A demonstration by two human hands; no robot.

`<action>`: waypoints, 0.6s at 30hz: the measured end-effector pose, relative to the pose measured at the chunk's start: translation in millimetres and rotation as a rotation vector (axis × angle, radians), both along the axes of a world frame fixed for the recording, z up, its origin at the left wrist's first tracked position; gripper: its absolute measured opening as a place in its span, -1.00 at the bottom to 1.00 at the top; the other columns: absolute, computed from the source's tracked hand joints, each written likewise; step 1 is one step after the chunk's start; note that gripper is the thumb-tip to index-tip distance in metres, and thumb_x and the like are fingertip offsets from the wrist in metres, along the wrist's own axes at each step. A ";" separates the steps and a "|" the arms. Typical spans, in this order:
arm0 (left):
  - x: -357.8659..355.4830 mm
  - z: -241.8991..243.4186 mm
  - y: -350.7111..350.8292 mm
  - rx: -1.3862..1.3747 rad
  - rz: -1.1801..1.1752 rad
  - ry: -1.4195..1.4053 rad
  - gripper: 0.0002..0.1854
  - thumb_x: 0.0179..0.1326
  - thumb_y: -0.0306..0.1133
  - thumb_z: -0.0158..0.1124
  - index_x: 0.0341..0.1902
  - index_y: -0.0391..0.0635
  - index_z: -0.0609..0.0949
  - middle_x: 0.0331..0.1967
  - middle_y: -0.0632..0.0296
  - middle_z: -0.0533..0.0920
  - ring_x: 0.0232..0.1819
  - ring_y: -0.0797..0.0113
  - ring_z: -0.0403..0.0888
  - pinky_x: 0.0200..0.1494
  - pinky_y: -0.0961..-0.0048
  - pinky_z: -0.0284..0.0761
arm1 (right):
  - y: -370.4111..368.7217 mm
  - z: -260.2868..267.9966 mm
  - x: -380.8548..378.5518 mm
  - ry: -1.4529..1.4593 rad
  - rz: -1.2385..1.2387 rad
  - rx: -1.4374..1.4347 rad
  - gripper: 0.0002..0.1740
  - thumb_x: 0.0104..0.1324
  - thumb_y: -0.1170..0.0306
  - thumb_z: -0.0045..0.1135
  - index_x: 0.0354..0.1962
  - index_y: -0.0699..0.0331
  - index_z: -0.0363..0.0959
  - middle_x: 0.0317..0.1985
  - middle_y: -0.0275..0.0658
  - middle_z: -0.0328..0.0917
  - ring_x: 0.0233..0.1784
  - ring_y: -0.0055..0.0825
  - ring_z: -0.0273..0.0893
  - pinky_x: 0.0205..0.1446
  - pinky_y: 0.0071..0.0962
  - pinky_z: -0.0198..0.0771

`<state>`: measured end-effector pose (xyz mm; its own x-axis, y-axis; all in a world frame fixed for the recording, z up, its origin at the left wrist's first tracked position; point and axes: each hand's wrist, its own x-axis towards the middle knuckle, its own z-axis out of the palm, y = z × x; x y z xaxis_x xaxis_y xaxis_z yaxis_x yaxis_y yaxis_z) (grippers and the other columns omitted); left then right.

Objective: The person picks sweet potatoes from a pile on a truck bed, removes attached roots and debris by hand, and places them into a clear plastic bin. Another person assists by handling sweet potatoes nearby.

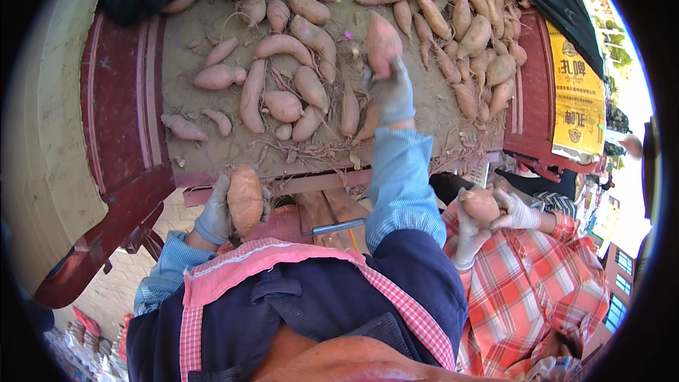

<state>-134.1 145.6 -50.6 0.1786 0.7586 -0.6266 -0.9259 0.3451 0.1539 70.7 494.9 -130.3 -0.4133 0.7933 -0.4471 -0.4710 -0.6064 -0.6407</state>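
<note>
My left hand, in a grey work glove, grips a plump sweet potato in front of my apron, below the edge of the soil-covered truck bed. Stretched out over the bed, my gloved right hand holds a pinkish sweet potato by its lower end, with its pointed tip towards the far side. Left of that hand lies a loose group of sweet potatoes, among them a curved one and a stout one. My right fingers are partly blurred.
A large heap of sweet potatoes fills the bed's far right. Dry roots litter the near edge. Red metal side walls flank the bed, and yellow printed cardboard hangs at right. Close on my right, a person in plaid holds another sweet potato.
</note>
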 end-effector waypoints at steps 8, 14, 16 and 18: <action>12.0 30.7 32.1 0.129 -0.287 -0.012 -0.37 0.37 0.17 -0.15 0.15 -0.16 0.45 -0.14 0.02 0.61 -0.20 0.18 0.64 -0.12 0.32 0.61 | -154.7 75.0 5.0 0.150 -0.029 -0.359 -0.24 0.20 -0.36 -0.17 -0.05 0.14 0.44 -0.37 -0.22 0.56 -0.61 -0.40 0.45 -0.77 -0.50 0.22; 14.2 71.1 20.1 0.715 -0.366 1.062 -0.61 0.43 -0.17 -0.14 0.06 -0.22 0.50 -0.06 0.09 0.58 -0.02 0.24 0.55 0.08 0.40 0.45 | -252.5 120.7 24.9 0.227 -0.017 -0.285 -0.25 0.21 -0.30 -0.10 0.05 0.14 0.41 -0.22 -0.20 0.59 -0.35 -0.32 0.57 -0.46 -0.37 0.51; 3.0 85.1 15.9 1.033 -0.439 1.473 -0.66 0.36 -0.27 -0.08 0.04 -0.22 0.51 -0.08 0.10 0.58 -0.02 0.22 0.54 0.10 0.34 0.40 | -274.2 131.2 38.8 0.548 0.254 -0.120 -0.22 0.21 -0.23 -0.02 0.12 0.24 0.35 -0.03 -0.14 0.55 -0.08 -0.31 0.59 -0.20 -0.32 0.59; -0.5 94.8 4.1 0.928 -0.534 1.255 -0.72 0.27 -0.33 -0.01 -0.04 -0.18 0.54 -0.14 0.03 0.58 -0.06 0.13 0.55 0.02 0.33 0.44 | -302.5 136.8 43.2 0.221 0.159 -0.068 -0.18 0.19 -0.20 0.03 0.15 0.29 0.32 0.03 -0.11 0.52 -0.01 -0.28 0.56 -0.04 -0.27 0.55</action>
<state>-134.6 149.7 44.2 0.2894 0.9567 0.0318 0.1140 -0.0675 0.9912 113.9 192.4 6.5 -0.6237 0.6820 -0.3819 -0.4906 -0.7219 -0.4880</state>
